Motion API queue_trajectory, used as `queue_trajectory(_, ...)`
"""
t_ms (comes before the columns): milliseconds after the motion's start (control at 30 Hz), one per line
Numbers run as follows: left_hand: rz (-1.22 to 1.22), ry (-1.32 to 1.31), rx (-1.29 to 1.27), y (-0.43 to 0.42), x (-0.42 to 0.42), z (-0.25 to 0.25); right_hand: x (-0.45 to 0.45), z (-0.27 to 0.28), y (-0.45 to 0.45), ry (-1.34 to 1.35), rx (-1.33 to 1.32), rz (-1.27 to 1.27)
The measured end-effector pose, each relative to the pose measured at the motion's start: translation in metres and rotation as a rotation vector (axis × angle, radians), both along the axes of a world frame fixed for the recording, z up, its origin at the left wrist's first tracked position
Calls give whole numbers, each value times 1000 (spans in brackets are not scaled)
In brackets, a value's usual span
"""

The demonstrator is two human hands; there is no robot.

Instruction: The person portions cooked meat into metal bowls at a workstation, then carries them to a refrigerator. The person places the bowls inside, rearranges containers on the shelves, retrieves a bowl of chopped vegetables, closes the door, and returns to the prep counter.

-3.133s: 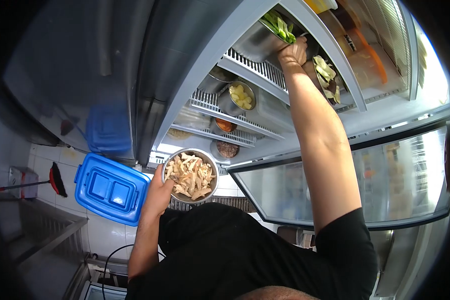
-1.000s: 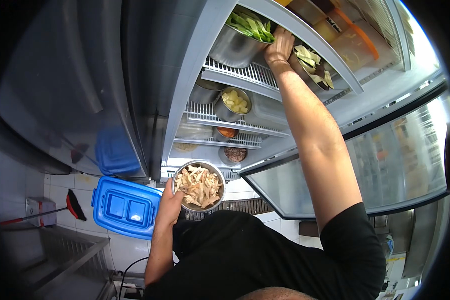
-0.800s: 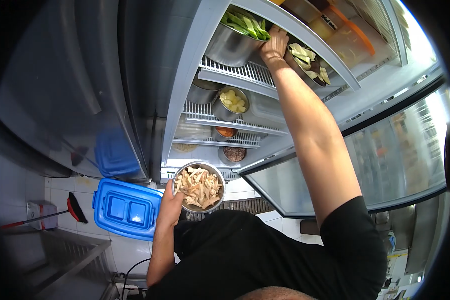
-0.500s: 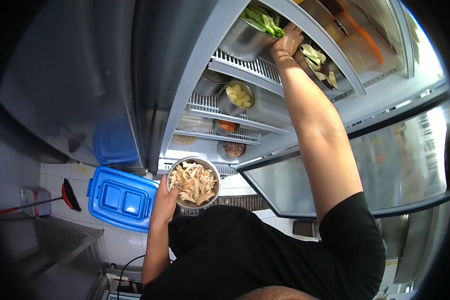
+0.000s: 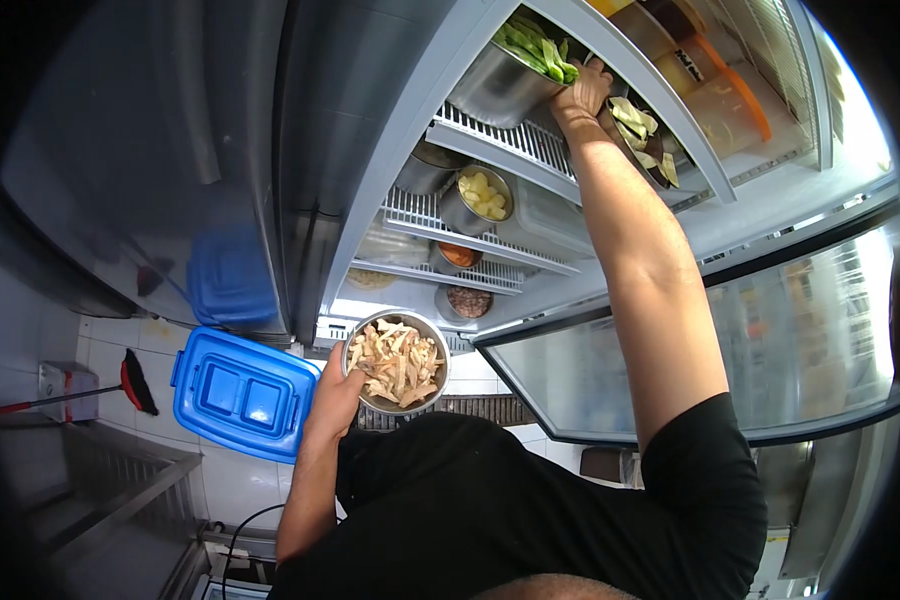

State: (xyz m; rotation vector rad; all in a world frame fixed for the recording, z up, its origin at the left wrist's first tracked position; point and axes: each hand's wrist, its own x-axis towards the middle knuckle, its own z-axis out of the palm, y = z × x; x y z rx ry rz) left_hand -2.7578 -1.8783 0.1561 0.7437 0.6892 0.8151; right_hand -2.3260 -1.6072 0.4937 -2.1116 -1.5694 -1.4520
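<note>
My left hand [image 5: 338, 390] grips the rim of a round metal bowl [image 5: 397, 362] filled with pale brown strips. My right hand [image 5: 585, 88] reaches onto an upper shelf of the open fridge, between a metal container [image 5: 500, 88] of green leafy pieces and a container of pale sliced pieces [image 5: 635, 130]. Its fingertips are partly hidden behind the containers, so what they hold, if anything, does not show.
Lower shelves hold a pot of yellow chunks [image 5: 482, 196], an orange-filled container [image 5: 458, 255] and a reddish-brown one [image 5: 468, 301]. The glass door [image 5: 710, 350] stands open at right. A blue lidded bin [image 5: 245, 393] and a broom [image 5: 138, 382] are at left.
The view shifts slightly back and forth. My right hand stays between the same two containers, with its fingers moving a little. The bowl remains in my left hand.
</note>
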Motion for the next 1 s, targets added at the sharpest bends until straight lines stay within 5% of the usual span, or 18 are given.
queue_trajectory(133,4,24,7,-1,0,0,-11,7,-5,59,-51,70)
queue_trajectory(233,3,17,2,-2,0,0,-2,1,-1,-220,26,86)
queue_trajectory(533,20,7,-25,-3,2,1,-1,-1,-9,-113,28,388)
queue_trajectory(1000,-26,12,-27,-2,11,-2,8,5,15,84,-116,199)
